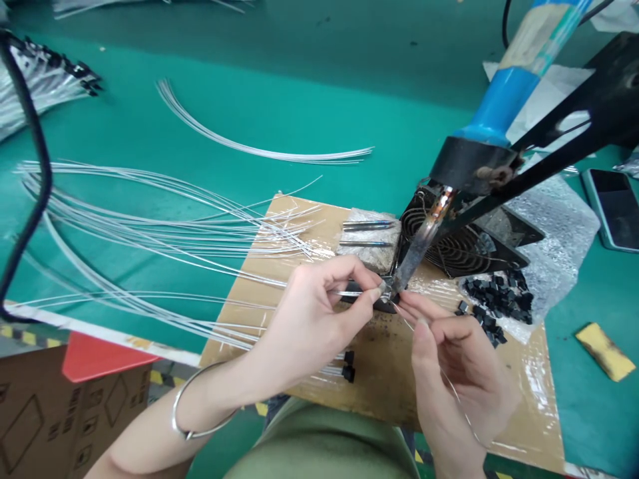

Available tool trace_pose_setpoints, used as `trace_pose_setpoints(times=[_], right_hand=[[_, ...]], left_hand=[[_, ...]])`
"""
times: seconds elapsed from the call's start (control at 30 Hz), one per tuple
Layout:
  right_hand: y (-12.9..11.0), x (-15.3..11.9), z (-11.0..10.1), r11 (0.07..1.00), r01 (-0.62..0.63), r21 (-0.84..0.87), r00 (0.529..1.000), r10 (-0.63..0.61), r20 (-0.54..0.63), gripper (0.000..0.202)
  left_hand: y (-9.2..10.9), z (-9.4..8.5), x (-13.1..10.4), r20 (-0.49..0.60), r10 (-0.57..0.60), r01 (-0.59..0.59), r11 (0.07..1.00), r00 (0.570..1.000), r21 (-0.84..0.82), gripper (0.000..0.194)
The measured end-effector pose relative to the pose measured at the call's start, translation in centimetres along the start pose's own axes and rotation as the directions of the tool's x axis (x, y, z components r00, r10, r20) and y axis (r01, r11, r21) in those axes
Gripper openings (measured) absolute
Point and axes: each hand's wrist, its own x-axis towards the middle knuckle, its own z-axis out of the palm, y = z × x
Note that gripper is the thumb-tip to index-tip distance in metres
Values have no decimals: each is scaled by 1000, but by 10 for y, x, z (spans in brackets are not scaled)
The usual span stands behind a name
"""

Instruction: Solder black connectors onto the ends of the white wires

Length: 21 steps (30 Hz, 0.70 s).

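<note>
My left hand [329, 313] pinches a thin white wire [267, 278] between thumb and fingertips, its end close under the tip of a soldering iron [417, 256]. The iron has a blue handle [502, 100] and is held tip-down by a black stand [554, 126]. My right hand [459, 366] pinches a strand of solder wire [456, 396] that runs up to the same spot. Fingertips hide the exact point where wire, solder and iron meet. Wires with black ends [348, 374] lie below my left wrist.
Long white wires [150, 226] spread leftward over the green table. Behind the iron stands a black fan [439, 236]; small black caps [499, 296] lie right of it. Spare tips [368, 226] rest on a wrapped block. A yellow sponge [605, 351] and phone [612, 209] lie rightmost.
</note>
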Motion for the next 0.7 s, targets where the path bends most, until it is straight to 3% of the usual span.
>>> trace_pose_setpoints(times=[0.7], right_hand=[[0,-1,-1,1000,28,6,1000,-28,4,18]], left_hand=[[0,-1,0,16,26,-26,1000,1000,-12,11]])
